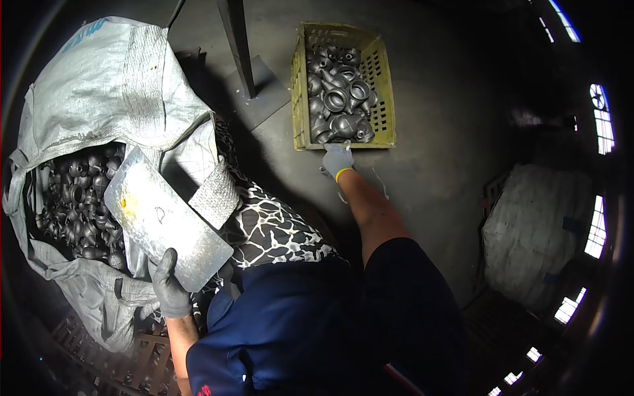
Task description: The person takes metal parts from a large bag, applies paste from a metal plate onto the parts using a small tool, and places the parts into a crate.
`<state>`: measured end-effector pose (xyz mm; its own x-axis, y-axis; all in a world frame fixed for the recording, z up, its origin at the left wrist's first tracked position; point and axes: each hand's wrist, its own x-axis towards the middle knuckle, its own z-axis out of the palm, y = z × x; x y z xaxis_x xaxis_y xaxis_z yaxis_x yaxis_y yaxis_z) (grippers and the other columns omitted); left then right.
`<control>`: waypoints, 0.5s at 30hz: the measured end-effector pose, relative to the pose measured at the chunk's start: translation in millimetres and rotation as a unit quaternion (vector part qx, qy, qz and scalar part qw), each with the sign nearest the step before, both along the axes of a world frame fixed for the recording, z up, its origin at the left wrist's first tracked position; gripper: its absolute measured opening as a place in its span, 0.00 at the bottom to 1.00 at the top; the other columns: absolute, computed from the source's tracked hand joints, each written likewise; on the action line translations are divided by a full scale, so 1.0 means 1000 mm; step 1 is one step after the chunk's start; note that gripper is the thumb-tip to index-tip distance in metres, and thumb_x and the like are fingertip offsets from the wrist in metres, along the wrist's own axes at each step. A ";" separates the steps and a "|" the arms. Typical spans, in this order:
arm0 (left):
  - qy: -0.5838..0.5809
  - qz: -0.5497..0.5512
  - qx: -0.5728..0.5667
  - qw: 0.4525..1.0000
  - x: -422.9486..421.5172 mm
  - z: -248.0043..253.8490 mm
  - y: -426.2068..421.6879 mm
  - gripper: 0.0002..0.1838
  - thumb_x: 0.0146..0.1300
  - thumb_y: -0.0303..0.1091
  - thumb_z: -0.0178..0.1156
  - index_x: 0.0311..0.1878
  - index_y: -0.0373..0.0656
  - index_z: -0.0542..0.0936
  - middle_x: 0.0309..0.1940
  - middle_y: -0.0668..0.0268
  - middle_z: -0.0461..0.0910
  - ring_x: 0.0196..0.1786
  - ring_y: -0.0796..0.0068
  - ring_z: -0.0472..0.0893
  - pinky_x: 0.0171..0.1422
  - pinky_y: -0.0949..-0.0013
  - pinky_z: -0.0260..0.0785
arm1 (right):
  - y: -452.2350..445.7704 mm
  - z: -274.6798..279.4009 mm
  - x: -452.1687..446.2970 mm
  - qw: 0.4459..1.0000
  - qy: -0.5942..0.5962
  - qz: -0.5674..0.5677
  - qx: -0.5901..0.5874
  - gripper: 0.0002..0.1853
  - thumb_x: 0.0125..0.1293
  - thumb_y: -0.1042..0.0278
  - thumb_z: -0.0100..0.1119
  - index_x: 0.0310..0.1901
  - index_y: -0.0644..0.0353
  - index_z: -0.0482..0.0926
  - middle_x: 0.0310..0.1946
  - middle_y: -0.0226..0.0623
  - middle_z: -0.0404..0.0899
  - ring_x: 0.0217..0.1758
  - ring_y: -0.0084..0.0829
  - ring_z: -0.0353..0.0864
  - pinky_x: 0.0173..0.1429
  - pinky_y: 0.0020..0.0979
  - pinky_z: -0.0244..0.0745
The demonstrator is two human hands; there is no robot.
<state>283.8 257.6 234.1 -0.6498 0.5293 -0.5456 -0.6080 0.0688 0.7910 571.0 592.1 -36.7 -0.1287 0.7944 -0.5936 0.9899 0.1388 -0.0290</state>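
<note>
A yellow plastic crate point(386, 99) on the floor holds several dark metal fittings point(337, 99). My right hand point(339, 160), in a grey glove with a yellow cuff, is closed at the crate's near rim. My left hand point(170, 285), in a dark grey glove, grips the lower edge of a flat metal plate point(168, 218), thumb on top. The plate lies tilted over the opening of a large white woven sack point(86, 99). Inside the sack are many more dark metal fittings point(79, 198), partly covered by the plate.
A dark metal post point(236, 49) on a flat base plate point(264, 92) stands left of the crate. A large wrapped bundle point(535, 231) sits at the right. Slatted metal racking point(142, 363) shows at the lower left, below the sack.
</note>
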 end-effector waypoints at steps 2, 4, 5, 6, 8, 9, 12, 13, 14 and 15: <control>0.027 -0.025 -0.013 0.999 -0.003 -0.006 0.003 0.28 0.63 0.27 0.55 0.67 0.35 0.64 0.58 0.57 0.75 0.58 0.66 0.76 0.65 0.62 0.67 | -0.002 -0.009 -0.001 0.998 -0.017 0.058 0.018 0.22 0.63 0.67 0.45 0.59 0.40 0.76 0.50 0.40 0.81 0.54 0.43 0.81 0.55 0.44 0.76; 0.027 -0.030 -0.011 0.999 -0.002 -0.007 0.015 0.28 0.63 0.27 0.55 0.67 0.35 0.64 0.58 0.57 0.75 0.58 0.67 0.76 0.65 0.63 0.67 | 0.001 0.010 -0.002 0.997 -0.022 0.068 0.004 0.21 0.64 0.66 0.46 0.57 0.43 0.77 0.51 0.39 0.81 0.55 0.43 0.81 0.54 0.44 0.76; 0.030 -0.034 -0.005 0.999 0.001 -0.006 0.023 0.28 0.63 0.27 0.55 0.67 0.34 0.64 0.58 0.57 0.75 0.58 0.67 0.76 0.65 0.63 0.67 | 0.002 0.020 -0.005 0.996 -0.025 0.080 -0.005 0.19 0.64 0.65 0.46 0.56 0.46 0.78 0.52 0.39 0.81 0.55 0.43 0.80 0.54 0.44 0.76; 0.034 -0.016 -0.007 0.999 0.007 -0.001 0.033 0.26 0.63 0.27 0.55 0.65 0.34 0.66 0.56 0.58 0.76 0.56 0.68 0.77 0.64 0.64 0.67 | 0.004 0.017 -0.003 0.997 -0.026 0.079 -0.007 0.19 0.64 0.65 0.46 0.56 0.46 0.78 0.52 0.39 0.81 0.55 0.43 0.80 0.54 0.44 0.76; 0.013 -0.044 -0.008 0.999 0.004 -0.007 0.031 0.25 0.65 0.28 0.54 0.66 0.34 0.66 0.57 0.58 0.75 0.58 0.68 0.76 0.66 0.65 0.65 | 0.008 0.015 0.002 0.990 -0.018 0.143 -0.006 0.17 0.64 0.64 0.46 0.52 0.48 0.80 0.50 0.39 0.82 0.55 0.42 0.81 0.54 0.44 0.76; -0.008 -0.070 -0.008 0.997 0.003 -0.012 0.029 0.25 0.67 0.29 0.53 0.66 0.34 0.66 0.59 0.59 0.74 0.59 0.69 0.75 0.67 0.65 0.63 | 0.009 0.016 0.004 0.989 -0.020 0.143 -0.006 0.17 0.64 0.64 0.46 0.52 0.48 0.80 0.50 0.39 0.82 0.55 0.42 0.81 0.54 0.44 0.76; 0.005 -0.096 0.016 0.995 0.006 -0.007 0.035 0.26 0.66 0.27 0.54 0.67 0.35 0.65 0.59 0.59 0.74 0.59 0.69 0.75 0.67 0.65 0.64 | 0.006 0.023 0.008 0.992 -0.047 0.103 -0.063 0.14 0.65 0.60 0.52 0.49 0.48 0.81 0.53 0.37 0.80 0.58 0.41 0.79 0.69 0.55 0.60; 0.014 -0.099 0.019 0.995 0.008 -0.005 0.038 0.26 0.66 0.27 0.54 0.67 0.35 0.64 0.59 0.59 0.74 0.59 0.68 0.75 0.67 0.65 0.64 | 0.007 0.008 0.025 0.987 0.019 0.127 -0.098 0.13 0.64 0.58 0.54 0.46 0.48 0.83 0.54 0.34 0.80 0.56 0.39 0.80 0.72 0.60 0.49; 0.011 -0.096 0.000 0.995 0.007 -0.007 0.036 0.27 0.65 0.27 0.54 0.67 0.35 0.64 0.59 0.58 0.74 0.58 0.68 0.76 0.66 0.65 0.66 | 0.012 -0.004 0.036 0.982 0.050 0.142 -0.116 0.13 0.63 0.57 0.55 0.45 0.48 0.84 0.54 0.32 0.80 0.55 0.39 0.80 0.73 0.62 0.44; 0.009 -0.091 -0.001 0.996 0.008 -0.009 0.037 0.27 0.65 0.27 0.54 0.67 0.35 0.64 0.59 0.58 0.74 0.58 0.68 0.76 0.66 0.65 0.66 | 0.017 -0.016 0.048 0.975 0.080 0.156 -0.135 0.12 0.63 0.56 0.56 0.43 0.47 0.84 0.54 0.31 0.80 0.54 0.38 0.81 0.74 0.65 0.39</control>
